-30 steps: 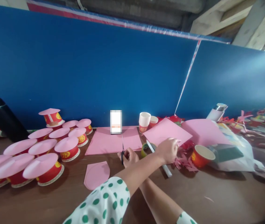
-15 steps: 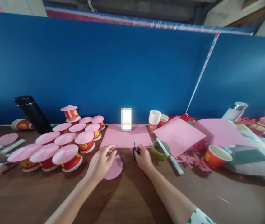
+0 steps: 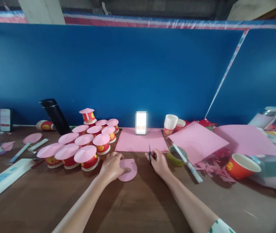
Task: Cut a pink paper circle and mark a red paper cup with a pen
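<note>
Lying along the left edge of the brown table (image 3: 133,207), a white power strip (image 3: 2,181) is sitting clear of the work area, and a black flask (image 3: 55,116) is leaning against the blue backboard behind it. Just right of these, upturned red paper cups (image 3: 86,153) capped with pink discs are standing packed rim to rim, so the group is taking up little room. The left hand (image 3: 112,166) is resting palm down, with loosely curved fingers lying on the near-left part of a pink half-round paper piece (image 3: 129,171), which is lying flat on the table between the two hands; that weight is likely pinning the light paper in place, though I cannot tell whether the thumb is gripping beneath its edge. Flat pink sheets (image 3: 140,142) are lying just beyond, against the backboard. The right hand (image 3: 159,163) is wrapping closed around the handles of small scissors (image 3: 149,153), blades together and pointing away from the body, so the tips are sitting clear of both hands. Further right, a green tape roll (image 3: 175,155) and a white stick (image 3: 189,164) are lying within reach, touching a tilted pink sheet (image 3: 197,140), with pink scraps (image 3: 213,166) and a tipped red cup (image 3: 242,165) beyond.
</note>
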{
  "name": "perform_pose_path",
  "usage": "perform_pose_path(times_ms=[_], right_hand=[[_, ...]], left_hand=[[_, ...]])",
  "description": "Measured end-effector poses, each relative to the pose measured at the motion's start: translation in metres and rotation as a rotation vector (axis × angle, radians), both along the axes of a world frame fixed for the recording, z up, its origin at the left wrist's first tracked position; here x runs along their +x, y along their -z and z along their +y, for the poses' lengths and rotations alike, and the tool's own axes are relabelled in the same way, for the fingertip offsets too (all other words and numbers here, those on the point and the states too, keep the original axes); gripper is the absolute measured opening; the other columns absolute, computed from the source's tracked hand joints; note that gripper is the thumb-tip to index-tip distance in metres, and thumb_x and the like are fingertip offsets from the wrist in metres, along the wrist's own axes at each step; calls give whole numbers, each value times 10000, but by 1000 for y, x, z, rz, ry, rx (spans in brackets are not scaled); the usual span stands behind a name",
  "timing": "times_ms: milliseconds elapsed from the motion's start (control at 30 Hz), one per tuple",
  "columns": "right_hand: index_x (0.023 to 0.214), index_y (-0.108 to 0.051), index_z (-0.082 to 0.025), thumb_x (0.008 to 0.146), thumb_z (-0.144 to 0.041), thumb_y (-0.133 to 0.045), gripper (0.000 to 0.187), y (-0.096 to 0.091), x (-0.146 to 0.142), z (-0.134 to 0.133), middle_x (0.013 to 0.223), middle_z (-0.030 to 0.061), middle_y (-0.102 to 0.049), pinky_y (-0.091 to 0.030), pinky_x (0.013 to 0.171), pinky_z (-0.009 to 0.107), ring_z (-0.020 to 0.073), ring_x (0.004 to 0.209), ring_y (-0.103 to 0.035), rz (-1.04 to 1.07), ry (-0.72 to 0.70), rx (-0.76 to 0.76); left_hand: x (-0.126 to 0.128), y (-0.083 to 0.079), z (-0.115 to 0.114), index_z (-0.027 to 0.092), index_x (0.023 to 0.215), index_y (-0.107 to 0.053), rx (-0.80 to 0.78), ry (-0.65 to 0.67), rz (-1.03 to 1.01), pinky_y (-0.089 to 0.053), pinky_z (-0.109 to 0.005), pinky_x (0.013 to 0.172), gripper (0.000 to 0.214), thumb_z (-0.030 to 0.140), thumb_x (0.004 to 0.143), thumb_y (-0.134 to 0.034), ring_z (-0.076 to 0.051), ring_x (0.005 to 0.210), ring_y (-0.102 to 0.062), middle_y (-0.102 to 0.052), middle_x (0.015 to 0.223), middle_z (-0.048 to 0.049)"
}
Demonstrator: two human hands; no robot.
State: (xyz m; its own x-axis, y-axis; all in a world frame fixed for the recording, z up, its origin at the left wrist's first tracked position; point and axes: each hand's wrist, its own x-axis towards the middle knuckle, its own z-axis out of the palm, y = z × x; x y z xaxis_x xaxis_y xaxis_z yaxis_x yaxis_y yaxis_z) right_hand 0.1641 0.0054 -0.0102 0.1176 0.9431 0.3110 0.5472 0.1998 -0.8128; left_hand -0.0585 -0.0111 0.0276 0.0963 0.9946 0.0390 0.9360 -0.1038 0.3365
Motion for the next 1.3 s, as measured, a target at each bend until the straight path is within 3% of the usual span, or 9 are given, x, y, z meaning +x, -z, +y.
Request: perform_pose_path(times_ms=[100,267,433,600,733,1033,1167,1300], right_hand=[[583,-436,-206,732,-476,-540,326,-1,0,0,514,-44,-485,-284,470,205,109,474,-422,2,-1,5],[583,-421,-211,727,-471,-545,322,-2,-1,-1,511,-50,-478,-301,476,208,113,477,-422,7,1,1],[748,-499,-202,692,-421,-590,244,0,1,0,542,-43,-527,-328,456,209,118,471,-458,149,-15,8],[970,-484,-185,702,-409,-608,370,-3,0,0,565,-40,-563,-365,419,206,119,462,-484,457,-77,-37],[1039,-462,-194,671,-417,-666,476,-6,-7,-2,635,-34,-589,-395,423,194,117,512,-530,720,-179,-105],[974,-504,-185,574,-338,-781,510,-9,-12,-4,690,-19,-631,-465,596,240,132,631,-598,817,-270,-138],[979,-499,-183,564,-336,-793,531,-8,-14,-6,676,-28,-636,-455,589,231,126,610,-590,828,-321,-173],[993,-500,-183,543,-328,-807,563,-9,-13,-6,648,-38,-623,-440,551,222,120,567,-570,847,-286,-181]], left_hand=[[0,-1,0,197,901,-547,7,-3,-33,-394,-344,786,512,511,522,-686,-286,967,-524,-568,1012,-91],[5,-3,1,216,954,-499,-72,-12,-236,-398,-307,747,429,316,576,-677,-238,913,-561,-608,966,-45],[12,-5,10,167,953,-553,-112,48,-731,-427,-271,692,356,290,633,-651,-176,785,-574,-610,866,-25],[26,-8,25,128,998,-580,-117,-56,-1276,-437,-246,669,511,274,544,-762,-125,680,-572,-584,709,12],[36,-6,31,116,1041,-568,-172,-127,-1562,-467,-288,656,579,285,532,-786,-157,674,-605,-637,714,-25],[43,14,28,142,1116,-540,-164,-114,-1679,-489,-321,724,597,261,580,-774,-182,754,-636,-677,834,-64],[46,14,23,146,1127,-534,-212,-97,-1682,-490,-311,703,618,253,571,-782,-187,743,-643,-682,821,-64],[53,9,12,117,1031,-575,-273,-5,-1747,-492,-322,731,456,303,646,-732,-210,804,-644,-681,897,-111]])
